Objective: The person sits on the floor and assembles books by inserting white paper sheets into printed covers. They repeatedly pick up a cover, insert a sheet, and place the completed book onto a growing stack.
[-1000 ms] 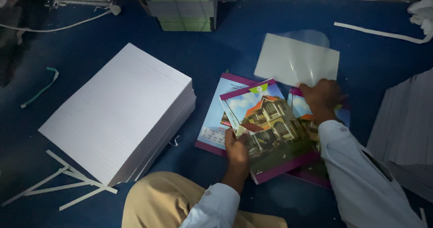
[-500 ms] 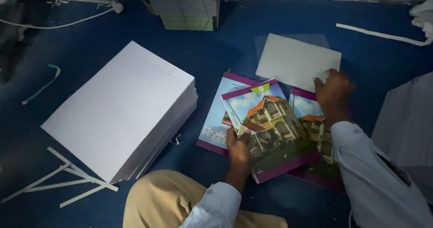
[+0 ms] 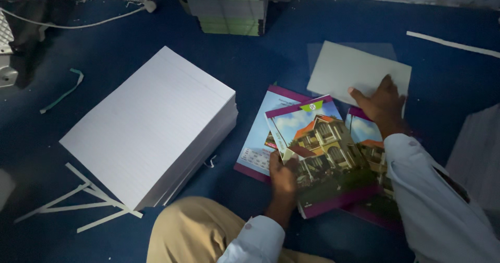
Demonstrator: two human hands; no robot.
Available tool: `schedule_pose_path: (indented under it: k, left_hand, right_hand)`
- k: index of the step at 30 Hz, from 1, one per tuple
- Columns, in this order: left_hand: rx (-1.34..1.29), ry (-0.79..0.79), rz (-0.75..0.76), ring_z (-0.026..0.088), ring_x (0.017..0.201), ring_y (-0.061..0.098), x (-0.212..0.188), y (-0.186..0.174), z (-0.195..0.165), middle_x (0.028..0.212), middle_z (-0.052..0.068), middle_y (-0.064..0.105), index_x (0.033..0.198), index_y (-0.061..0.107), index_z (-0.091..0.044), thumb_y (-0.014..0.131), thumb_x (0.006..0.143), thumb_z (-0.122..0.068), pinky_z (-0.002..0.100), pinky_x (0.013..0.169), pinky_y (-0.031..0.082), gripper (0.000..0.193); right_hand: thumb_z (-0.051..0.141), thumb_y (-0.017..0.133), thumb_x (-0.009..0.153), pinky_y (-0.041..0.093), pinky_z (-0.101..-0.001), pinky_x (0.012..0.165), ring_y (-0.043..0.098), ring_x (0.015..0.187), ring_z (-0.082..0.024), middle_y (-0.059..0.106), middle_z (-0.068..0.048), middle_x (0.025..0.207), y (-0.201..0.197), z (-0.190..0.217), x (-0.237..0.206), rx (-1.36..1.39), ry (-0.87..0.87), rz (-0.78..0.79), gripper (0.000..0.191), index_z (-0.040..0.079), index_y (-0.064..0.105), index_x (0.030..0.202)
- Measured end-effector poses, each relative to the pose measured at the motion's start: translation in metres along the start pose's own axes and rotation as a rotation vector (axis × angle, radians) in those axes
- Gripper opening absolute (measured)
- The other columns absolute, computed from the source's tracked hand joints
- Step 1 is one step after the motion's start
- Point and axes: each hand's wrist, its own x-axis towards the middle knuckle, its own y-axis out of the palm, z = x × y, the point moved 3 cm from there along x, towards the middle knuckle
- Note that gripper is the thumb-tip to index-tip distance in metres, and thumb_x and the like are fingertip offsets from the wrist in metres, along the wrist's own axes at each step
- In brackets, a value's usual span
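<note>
While the left hand (image 3: 284,175) grips the near edge of a printed cover (image 3: 323,153), its fingers closed on that sheet with the thumb lying on top, the right hand (image 3: 383,104) lies spread and flat on a plain white sheet (image 3: 344,67) farther away, fingers open and holding nothing. The cover in the left hand shows a yellow house with an orange roof under a blue sky, framed in purple, and it is lifted slightly and tilted above other covers of the same kind. One of those, a second cover (image 3: 260,143), lies flat on the blue floor (image 3: 130,44) just to the left and partly under the held one; a third cover (image 3: 370,143) shows to the right, partly hidden by the right forearm in its pale sleeve (image 3: 432,200). The white sheet touches the far edge of the covers and rests on the floor.

To the left, well apart from the hands, a thick stack of ruled white paper (image 3: 151,122) sits at an angle. Thin white paper strips (image 3: 88,200) lie crossed at its near corner. A small green strip (image 3: 65,91) lies farther left. At the top edge stands a pile of green-edged books (image 3: 226,5). The person's knee in tan trousers (image 3: 192,226) shows at the bottom.
</note>
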Motion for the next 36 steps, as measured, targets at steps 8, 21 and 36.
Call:
schedule_pose_path:
  k: [8, 21, 36]
  left_hand:
    - [0.072, 0.083, -0.023, 0.019, 0.085, 0.065, -0.001, 0.005, -0.008, 0.100, 0.010, 0.070, 0.113, 0.060, -0.003, 0.067, 0.094, -0.005, 0.036, 0.076, 0.054, 0.020]
    - [0.020, 0.053, 0.006, 0.020, 0.084, 0.065, -0.003, 0.005, -0.008, 0.098, 0.010, 0.069, 0.114, 0.059, -0.004, 0.065, 0.093, -0.006, 0.036, 0.076, 0.055, 0.022]
    - [0.051, 0.085, 0.022, 0.019, 0.089, 0.065, -0.001, -0.002, -0.001, 0.103, 0.009, 0.069, 0.117, 0.058, -0.004, 0.064, 0.093, -0.006, 0.035, 0.080, 0.055, 0.024]
  right_hand:
    - [0.058, 0.073, 0.088, 0.024, -0.0714, 0.117, 0.067, 0.115, -0.044, 0.073, -0.025, 0.115, -0.003, 0.001, -0.002, -0.261, -0.040, -0.053, 0.071, 0.002, 0.065, 0.129]
    - [0.065, 0.078, 0.080, 0.032, -0.0708, 0.107, 0.060, 0.115, -0.055, 0.062, -0.037, 0.121, 0.030, -0.040, 0.028, -0.188, 0.095, -0.101, 0.105, -0.011, 0.042, 0.143]
    - [0.024, 0.084, 0.092, 0.057, -0.0490, 0.087, 0.072, 0.097, -0.045, 0.071, -0.031, 0.112, -0.070, 0.012, -0.044, 0.103, -0.204, -0.336, 0.067, -0.003, 0.055, 0.146]
